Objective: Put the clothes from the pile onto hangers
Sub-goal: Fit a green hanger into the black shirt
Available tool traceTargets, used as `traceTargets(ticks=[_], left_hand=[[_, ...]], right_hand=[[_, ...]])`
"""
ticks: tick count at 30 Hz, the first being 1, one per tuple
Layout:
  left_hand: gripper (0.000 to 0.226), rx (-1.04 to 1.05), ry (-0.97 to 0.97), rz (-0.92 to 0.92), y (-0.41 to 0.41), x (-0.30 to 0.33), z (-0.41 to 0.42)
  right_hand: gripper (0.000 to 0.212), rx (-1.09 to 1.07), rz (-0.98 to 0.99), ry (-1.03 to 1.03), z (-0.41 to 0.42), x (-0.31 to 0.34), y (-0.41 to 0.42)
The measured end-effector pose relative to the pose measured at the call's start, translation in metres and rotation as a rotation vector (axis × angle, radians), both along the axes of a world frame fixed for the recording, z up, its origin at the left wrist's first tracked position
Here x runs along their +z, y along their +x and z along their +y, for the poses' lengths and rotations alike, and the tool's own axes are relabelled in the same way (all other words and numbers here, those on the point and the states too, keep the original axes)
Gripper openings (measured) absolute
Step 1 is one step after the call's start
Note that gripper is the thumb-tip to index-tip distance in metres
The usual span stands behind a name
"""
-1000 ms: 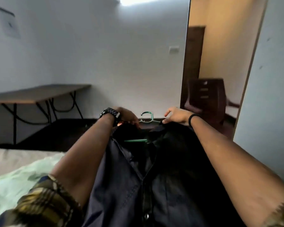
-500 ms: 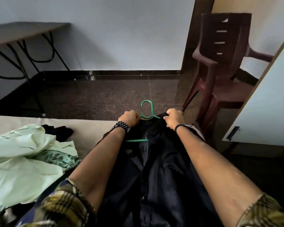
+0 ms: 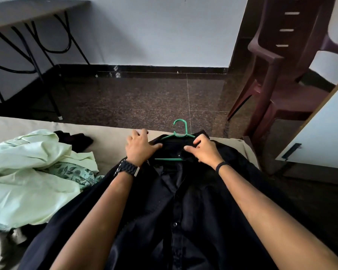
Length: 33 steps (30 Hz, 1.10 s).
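A black button-up shirt (image 3: 176,211) is laid on the bed with a green hanger (image 3: 179,136) inside its collar, flattened by the spread left hand (image 3: 139,148) and pinched by the right hand (image 3: 205,149); uneven tugging could slip a shoulder off.
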<state>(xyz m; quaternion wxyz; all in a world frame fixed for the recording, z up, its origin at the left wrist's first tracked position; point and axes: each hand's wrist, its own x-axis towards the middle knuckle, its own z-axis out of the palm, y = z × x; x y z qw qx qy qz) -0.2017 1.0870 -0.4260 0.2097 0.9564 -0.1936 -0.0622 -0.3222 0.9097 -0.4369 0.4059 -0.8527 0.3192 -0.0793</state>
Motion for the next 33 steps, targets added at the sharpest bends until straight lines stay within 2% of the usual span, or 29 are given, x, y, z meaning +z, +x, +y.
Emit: traceTargets(ticks=[2, 5, 8, 10, 12, 15, 17, 18, 20, 22, 24, 25, 27, 30, 33], left_hand=[[0.065, 0.016, 0.074, 0.042, -0.010, -0.005, 0.011], [0.035, 0.010, 0.025, 0.055, -0.014, -0.008, 0.008], [0.027, 0.039, -0.100, 0.007, -0.011, 0.001, -0.005], [0.024, 0.060, -0.184, 0.069, -0.005, 0.012, -0.017], [0.014, 0.087, -0.315, 0.200, 0.004, 0.017, -0.031], [0.019, 0.166, -0.695, 0.470, 0.013, 0.013, -0.053], [0.017, 0.208, -0.825, 0.572, 0.015, -0.001, -0.063], [0.017, 0.180, -0.802, 0.613, 0.011, -0.007, -0.066], [0.022, 0.101, -0.701, 0.641, 0.006, -0.024, -0.069], [0.014, 0.078, -0.662, 0.503, 0.000, -0.033, -0.065], [0.003, 0.099, -0.624, 0.299, -0.015, -0.032, -0.052], [0.006, 0.107, -0.610, 0.222, -0.026, -0.030, -0.045], [0.009, 0.073, -0.595, 0.140, -0.049, -0.031, -0.032], [0.009, -0.034, -0.520, 0.138, -0.072, -0.042, -0.023], [0.014, -0.081, -0.426, 0.133, -0.075, -0.051, -0.026]], right_hand=[[0.048, 0.087, 0.097, -0.080, 0.016, -0.001, -0.004], [0.054, 0.123, 0.190, -0.215, 0.031, -0.006, -0.007], [0.042, 0.106, 0.223, -0.297, 0.033, -0.007, -0.009], [0.027, 0.070, 0.201, -0.274, 0.029, -0.008, -0.009], [0.017, 0.004, 0.096, -0.110, 0.021, -0.011, -0.009], [0.009, -0.190, -0.125, 0.342, 0.013, -0.009, -0.005], [0.005, -0.262, -0.226, 0.493, 0.010, -0.009, -0.001], [0.002, -0.233, -0.227, 0.480, 0.009, -0.009, 0.000], [0.020, -0.110, -0.133, 0.389, 0.011, -0.011, 0.000], [0.031, -0.030, -0.026, 0.230, 0.015, -0.016, -0.002], [0.030, -0.047, -0.033, 0.064, 0.019, -0.019, -0.005], [0.027, -0.077, -0.063, 0.012, 0.021, -0.019, -0.006], [0.023, -0.137, -0.113, 0.021, 0.025, -0.022, -0.009], [0.031, -0.187, -0.117, 0.136, 0.037, -0.027, -0.014], [0.022, -0.117, -0.024, 0.016, 0.044, -0.032, -0.018]])
